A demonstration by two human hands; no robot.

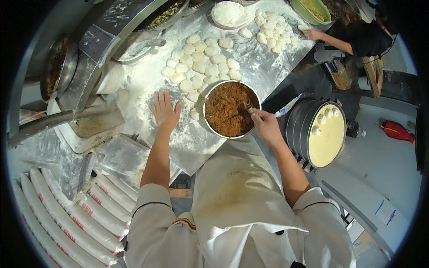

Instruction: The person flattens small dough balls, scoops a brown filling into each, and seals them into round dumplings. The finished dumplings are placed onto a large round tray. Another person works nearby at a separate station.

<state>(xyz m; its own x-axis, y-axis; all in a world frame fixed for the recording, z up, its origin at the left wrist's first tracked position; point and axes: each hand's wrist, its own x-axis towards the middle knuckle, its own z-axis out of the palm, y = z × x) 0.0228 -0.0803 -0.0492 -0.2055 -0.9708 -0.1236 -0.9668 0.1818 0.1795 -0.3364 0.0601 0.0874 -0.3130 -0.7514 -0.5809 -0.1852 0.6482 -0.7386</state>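
Note:
My left hand (165,110) lies palm down on the floured metal worktable (187,144), fingers apart and holding nothing. Just right of it is a single flattened dough piece (194,114). A round metal bowl (205,115) stands at the table's near edge, filled with brown shredded filling (228,104). My right hand (267,125) is at the bowl's right rim. Its thumb and fingers are closed on what looks like a small utensil, mostly hidden by the hand and the filling. Beyond the bowl, several flattened dough pieces (199,67) sit close together.
Stacked round steamers (326,140) stand at right, a few buns (321,119) on top. A bowl of flour (229,15) and more dough pieces (273,30) lie farther back. Another person's hand (313,34) reaches the table's far right edge. White sacks (72,217) are stacked lower left.

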